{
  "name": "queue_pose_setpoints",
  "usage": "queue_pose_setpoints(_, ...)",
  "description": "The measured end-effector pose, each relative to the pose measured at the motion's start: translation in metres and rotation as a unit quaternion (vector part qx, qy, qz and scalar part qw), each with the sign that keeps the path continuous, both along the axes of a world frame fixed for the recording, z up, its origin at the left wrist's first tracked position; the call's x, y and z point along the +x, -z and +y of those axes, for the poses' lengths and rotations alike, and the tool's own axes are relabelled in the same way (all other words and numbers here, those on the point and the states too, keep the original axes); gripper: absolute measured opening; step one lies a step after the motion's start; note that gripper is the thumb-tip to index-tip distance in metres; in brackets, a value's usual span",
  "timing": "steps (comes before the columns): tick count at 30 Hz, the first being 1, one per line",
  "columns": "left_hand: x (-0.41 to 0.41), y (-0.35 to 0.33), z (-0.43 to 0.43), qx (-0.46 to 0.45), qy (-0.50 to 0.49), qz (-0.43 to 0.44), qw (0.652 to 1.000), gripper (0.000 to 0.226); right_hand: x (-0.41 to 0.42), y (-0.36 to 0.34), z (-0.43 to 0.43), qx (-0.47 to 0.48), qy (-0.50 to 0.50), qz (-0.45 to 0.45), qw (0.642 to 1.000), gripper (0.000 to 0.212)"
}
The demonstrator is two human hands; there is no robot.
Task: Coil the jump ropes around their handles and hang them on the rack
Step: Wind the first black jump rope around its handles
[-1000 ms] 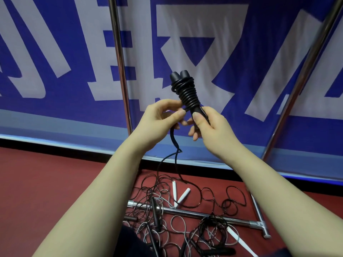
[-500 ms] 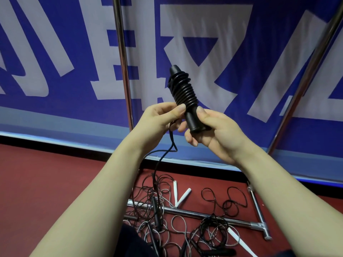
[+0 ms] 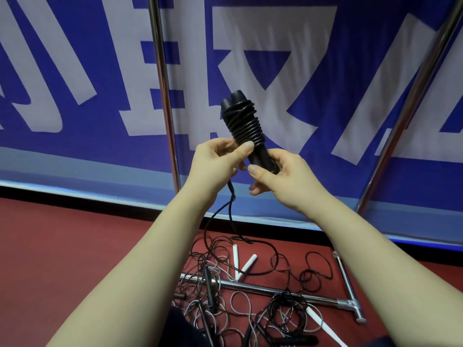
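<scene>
Gripping the lower end of the black handles [image 3: 260, 156], the right hand [image 3: 283, 181] has its fingers curled round them and its thumb laid across the front. The left hand [image 3: 218, 159] pinches the black rope [image 3: 226, 211] between thumb and fingers, just beside the lowest turn of the coil. The two handles are held up in the air, side by side and touching, their tops tilted to the left. The rope is wound round their upper half in close, ridged turns, with a few strands crossing slantwise near the top. From the left hand the free length drops in a loose curve to the red floor [image 3: 62, 246].

A blue banner [image 3: 75, 151] with large white characters hangs behind the hands. The rack shows as two shiny metal uprights: the left upright [image 3: 162, 83] stands almost straight just left of the handles, and the right upright [image 3: 413, 96] slants across the right side. The rack's foot bar [image 3: 280, 291] lies on the floor below, ending in a T-joint on the right.

A tangle of thin ropes [image 3: 213, 284] in dark and pale grey cord loops over and around that bar. Two slim white handles [image 3: 246, 265] lie in a V just behind it, and another white handle [image 3: 323, 324] lies near the bottom right. Both forearms reach up across the view and cover part of the heap.
</scene>
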State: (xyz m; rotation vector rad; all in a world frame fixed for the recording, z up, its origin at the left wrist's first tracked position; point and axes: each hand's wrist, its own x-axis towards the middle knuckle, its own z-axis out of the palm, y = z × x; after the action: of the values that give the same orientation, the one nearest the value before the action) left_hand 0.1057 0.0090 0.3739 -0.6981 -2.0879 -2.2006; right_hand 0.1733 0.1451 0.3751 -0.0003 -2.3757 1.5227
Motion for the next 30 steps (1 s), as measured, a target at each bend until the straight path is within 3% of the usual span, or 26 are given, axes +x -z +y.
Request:
queue_pose_setpoints(10, 0.006, 0.002, 0.005, -0.01, -0.004, 0.02, 1.0, 0.02, 0.003, -0.007, 0.003, -0.022, 0.01, 0.001, 1.0, 0.016)
queue_pose_setpoints(14, 0.01, -0.001, 0.007, 0.014, 0.001, 0.002, 1.0, 0.02, 0.005, -0.01, 0.008, -0.114, -0.031, -0.02, 0.993, 0.016)
queue_pose_setpoints(17, 0.014, -0.009, 0.006, 0.034, 0.016, -0.009, 0.999, 0.016, 0.007, -0.014, 0.013, -0.21, -0.099, -0.05, 0.971, 0.013)
queue_pose_setpoints(23, 0.011, -0.013, -0.008, -0.029, 0.058, 0.06, 0.996, 0.018, 0.01, -0.014, 0.016, -0.279, -0.176, -0.068, 0.941, 0.021)
queue_pose_setpoints(27, 0.008, -0.01, -0.014, 0.035, 0.174, 0.013, 0.984, 0.024, 0.012, -0.016, 0.012, -0.361, -0.21, -0.067, 0.906, 0.02)
queue_pose_setpoints(30, 0.0, -0.007, -0.018, 0.092, 0.246, -0.007, 0.965, 0.03, 0.013, -0.012, 0.005, -0.444, -0.264, -0.091, 0.851, 0.023)
